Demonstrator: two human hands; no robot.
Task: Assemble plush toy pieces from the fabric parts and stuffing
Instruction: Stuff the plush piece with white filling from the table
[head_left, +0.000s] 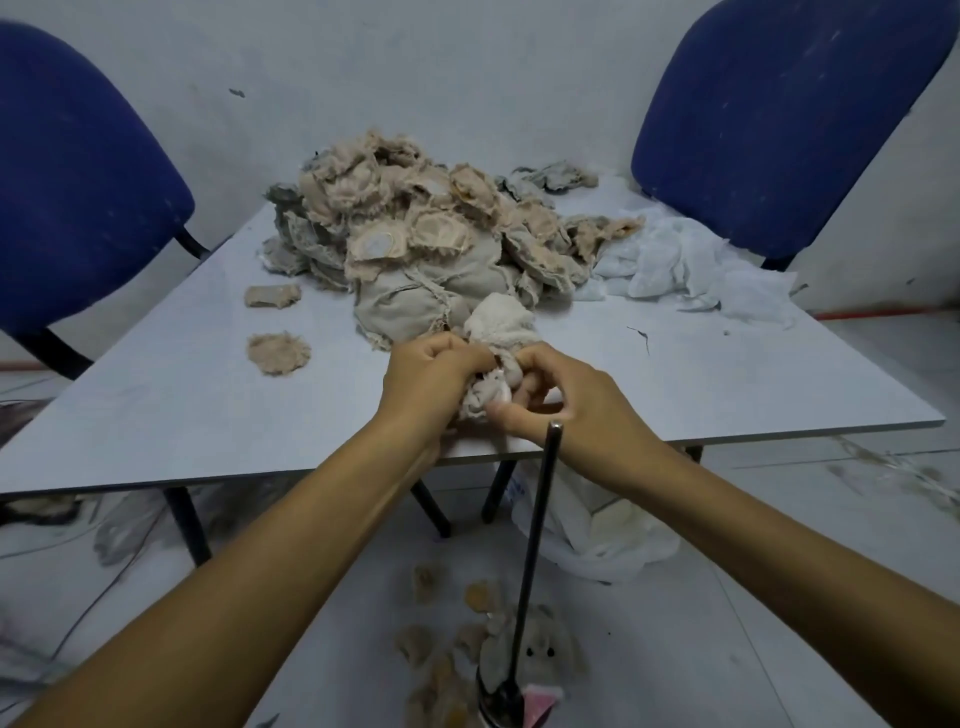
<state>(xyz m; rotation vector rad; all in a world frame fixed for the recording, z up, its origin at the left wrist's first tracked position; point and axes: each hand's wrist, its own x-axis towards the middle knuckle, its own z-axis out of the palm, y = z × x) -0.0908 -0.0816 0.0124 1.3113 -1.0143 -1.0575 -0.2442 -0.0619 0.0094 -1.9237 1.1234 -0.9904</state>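
Both hands work one plush fabric piece (493, 332), cream and fuzzy at its top and grey-beige lower down, just above the near edge of the table (727, 384). My left hand (431, 371) grips its left side with curled fingers. My right hand (561, 395) pinches its lower right part, thumb toward me. Behind it lies a big heap of beige and grey fabric parts (431, 228). White stuffing (691, 265) is spread at the heap's right. Two loose fuzzy patches (278, 353) (272, 296) lie on the left of the table.
A thin dark rod (535, 551) stands upright in front of me, rising from a container (498, 701) at the bottom edge. Plush pieces (467, 644) and a white plastic bag (602, 530) lie on the floor. Blue chairs (78, 197) (779, 119) flank the table.
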